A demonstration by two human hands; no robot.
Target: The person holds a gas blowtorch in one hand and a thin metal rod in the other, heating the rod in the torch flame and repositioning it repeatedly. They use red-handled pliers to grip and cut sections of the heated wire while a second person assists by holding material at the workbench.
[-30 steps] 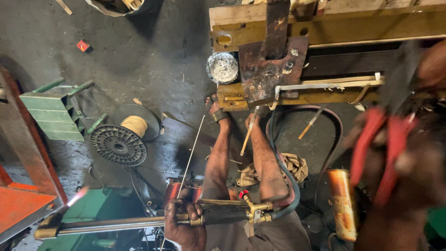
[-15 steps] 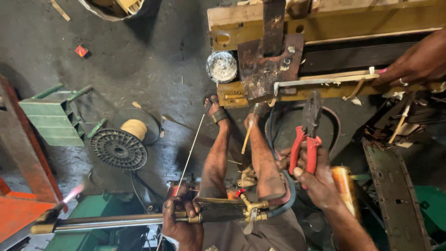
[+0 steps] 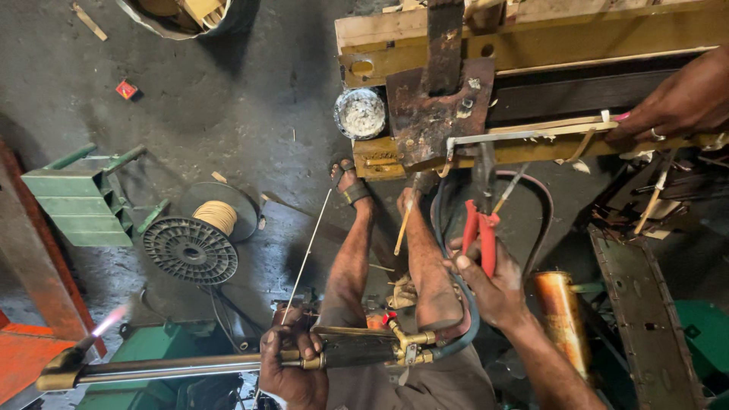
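At the bottom of the frame the left hand [image 3: 292, 363] is clenched around the brass handle of a torch [image 3: 228, 364], and a thin rod [image 3: 307, 250] rises from the same fist toward the upper middle. The torch lies level and points left; at its tip in the lower left corner burns a small pink flame [image 3: 110, 319]. Right of centre the right hand [image 3: 493, 285] grips red-handled pliers [image 3: 480, 228], jaws pointing up at a rusty plate [image 3: 437, 114] fixed on the yellow frame [image 3: 531, 45] across the top. A thin white tube [image 3: 524, 135] runs along the frame's lower edge to the right, where another person's hand [image 3: 676, 102] rests on it at the upper right edge. Between the two hands the person's legs stretch up the frame, one sandalled foot [image 3: 349, 186] on the floor [image 3: 228, 99]. A wire spool [image 3: 201, 235] lies at left centre, just beside a green rack [image 3: 76, 197]. A copper cylinder [image 3: 560, 319] lies just right of the right wrist.
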